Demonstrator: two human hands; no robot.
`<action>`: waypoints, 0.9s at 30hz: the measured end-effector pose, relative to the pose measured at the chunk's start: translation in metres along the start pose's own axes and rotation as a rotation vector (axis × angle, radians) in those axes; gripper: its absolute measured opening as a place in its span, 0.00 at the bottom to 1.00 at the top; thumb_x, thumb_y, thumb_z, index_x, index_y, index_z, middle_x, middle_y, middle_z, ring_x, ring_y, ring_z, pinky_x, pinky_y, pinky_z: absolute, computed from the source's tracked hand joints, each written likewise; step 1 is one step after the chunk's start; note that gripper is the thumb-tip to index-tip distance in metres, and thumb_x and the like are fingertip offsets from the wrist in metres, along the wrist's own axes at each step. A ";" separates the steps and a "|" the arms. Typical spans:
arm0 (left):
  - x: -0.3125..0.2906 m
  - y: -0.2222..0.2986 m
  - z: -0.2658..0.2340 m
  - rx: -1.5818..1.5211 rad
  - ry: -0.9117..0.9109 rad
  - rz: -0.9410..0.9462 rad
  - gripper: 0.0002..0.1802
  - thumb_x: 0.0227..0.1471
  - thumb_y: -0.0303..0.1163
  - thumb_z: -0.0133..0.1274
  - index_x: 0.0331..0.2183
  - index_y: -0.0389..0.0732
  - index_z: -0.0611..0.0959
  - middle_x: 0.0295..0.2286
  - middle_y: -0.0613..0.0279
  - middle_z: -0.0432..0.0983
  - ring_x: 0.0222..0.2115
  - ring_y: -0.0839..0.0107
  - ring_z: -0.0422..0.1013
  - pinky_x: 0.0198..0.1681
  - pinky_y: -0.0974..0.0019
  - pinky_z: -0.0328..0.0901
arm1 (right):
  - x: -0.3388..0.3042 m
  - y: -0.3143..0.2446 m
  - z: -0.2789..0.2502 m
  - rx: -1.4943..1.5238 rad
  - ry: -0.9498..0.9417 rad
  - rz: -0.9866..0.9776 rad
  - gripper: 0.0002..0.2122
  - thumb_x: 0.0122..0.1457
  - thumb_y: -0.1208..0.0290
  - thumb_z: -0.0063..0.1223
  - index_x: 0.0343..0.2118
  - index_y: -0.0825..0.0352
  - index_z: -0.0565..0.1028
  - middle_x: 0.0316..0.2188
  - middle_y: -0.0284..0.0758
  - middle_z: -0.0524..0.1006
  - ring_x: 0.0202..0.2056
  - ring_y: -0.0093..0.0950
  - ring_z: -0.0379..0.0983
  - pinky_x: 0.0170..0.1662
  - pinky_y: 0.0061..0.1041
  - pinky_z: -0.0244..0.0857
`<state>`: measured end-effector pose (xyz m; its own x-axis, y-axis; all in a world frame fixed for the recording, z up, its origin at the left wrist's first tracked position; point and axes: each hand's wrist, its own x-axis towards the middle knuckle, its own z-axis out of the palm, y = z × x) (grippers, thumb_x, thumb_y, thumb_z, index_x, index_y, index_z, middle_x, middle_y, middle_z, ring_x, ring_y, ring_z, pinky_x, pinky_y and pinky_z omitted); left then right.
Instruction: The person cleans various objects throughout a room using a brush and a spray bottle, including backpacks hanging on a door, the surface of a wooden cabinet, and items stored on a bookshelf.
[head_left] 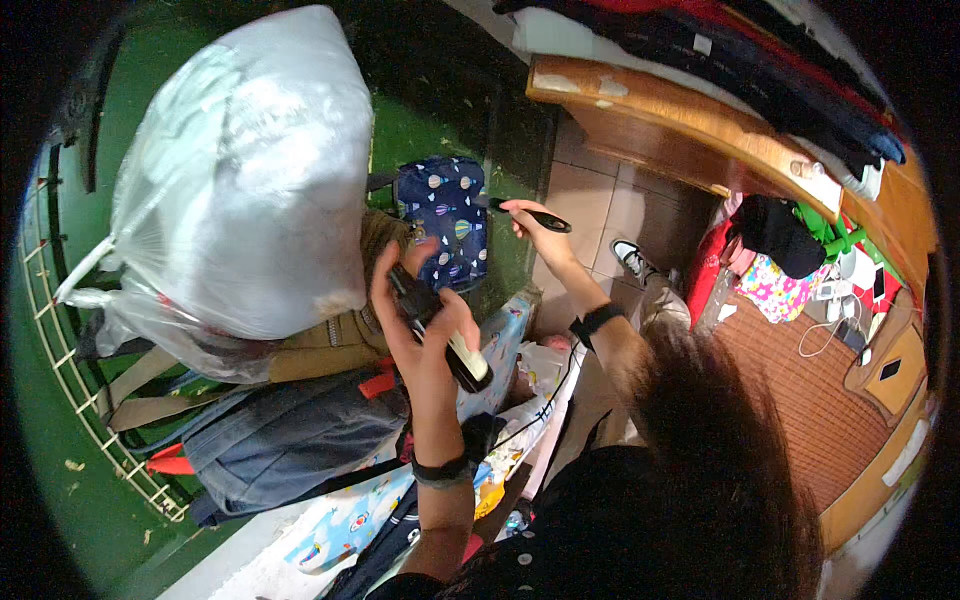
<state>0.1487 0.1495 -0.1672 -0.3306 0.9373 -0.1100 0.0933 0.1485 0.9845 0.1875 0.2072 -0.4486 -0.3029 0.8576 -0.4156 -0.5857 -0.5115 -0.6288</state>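
Note:
In my left hand (pixel 418 335) is a dark bottle (pixel 468 368) with a black spray or pump top and a pale label, held tilted with its base toward me. My right hand (pixel 540 235) grips a slim black brush (pixel 550 221) by its handle. The brush's far end points left at the edge of a navy bag (pixel 448 225) printed with hot-air balloons. Its tip is small and dark, so contact with the bag is hard to judge. The bag lies on a green surface, just beyond the bottle.
A big knotted clear plastic sack (pixel 250 170) stands at left, against a tan bag (pixel 325 350). Nearer me lies a grey-blue backpack (pixel 300 430). A wooden board edge (pixel 690 120) and a brown woven mat (pixel 775 385) with cables and clothes are at right. Floor tiles (pixel 585 205) show between.

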 end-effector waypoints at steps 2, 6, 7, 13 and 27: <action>-0.017 -0.018 -0.014 -0.059 -0.067 -0.057 0.43 0.45 0.13 0.46 0.62 0.41 0.56 0.48 0.42 0.70 0.17 0.73 0.68 0.20 0.72 0.66 | -0.021 -0.008 0.018 0.192 -0.069 0.012 0.09 0.66 0.69 0.49 0.42 0.67 0.79 0.29 0.28 0.75 0.30 0.16 0.69 0.35 0.16 0.64; -0.050 -0.059 -0.013 -0.037 -0.316 -0.176 0.43 0.50 0.18 0.48 0.65 0.42 0.51 0.36 0.45 0.74 0.18 0.75 0.68 0.20 0.73 0.66 | 0.009 0.032 0.011 0.225 -0.139 -0.168 0.08 0.65 0.70 0.50 0.40 0.67 0.79 0.31 0.29 0.78 0.30 0.20 0.73 0.35 0.18 0.67; -0.057 -0.070 -0.012 0.013 -0.389 -0.198 0.43 0.51 0.19 0.49 0.65 0.41 0.50 0.34 0.47 0.75 0.18 0.75 0.69 0.22 0.73 0.67 | 0.021 0.040 -0.003 -0.077 0.044 -0.357 0.08 0.64 0.71 0.51 0.37 0.67 0.80 0.31 0.29 0.80 0.29 0.21 0.74 0.35 0.20 0.68; -0.095 -0.135 -0.079 -0.037 -0.288 -0.324 0.43 0.54 0.21 0.49 0.66 0.38 0.47 0.29 0.52 0.75 0.21 0.70 0.73 0.24 0.68 0.71 | -0.015 0.025 0.031 0.000 -0.031 -0.351 0.11 0.65 0.67 0.50 0.39 0.69 0.80 0.27 0.31 0.77 0.30 0.18 0.72 0.35 0.19 0.67; -0.127 -0.180 -0.109 0.106 -0.330 -0.467 0.43 0.55 0.25 0.46 0.67 0.47 0.46 0.32 0.49 0.76 0.18 0.65 0.75 0.18 0.67 0.69 | -0.010 0.079 0.022 -0.065 0.162 -0.462 0.08 0.62 0.71 0.52 0.36 0.68 0.80 0.26 0.31 0.80 0.27 0.22 0.76 0.34 0.20 0.69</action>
<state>0.0715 -0.0310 -0.3158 -0.0505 0.8107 -0.5832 0.1071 0.5850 0.8039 0.1279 0.1598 -0.4795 0.1015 0.9789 -0.1773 -0.5812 -0.0863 -0.8092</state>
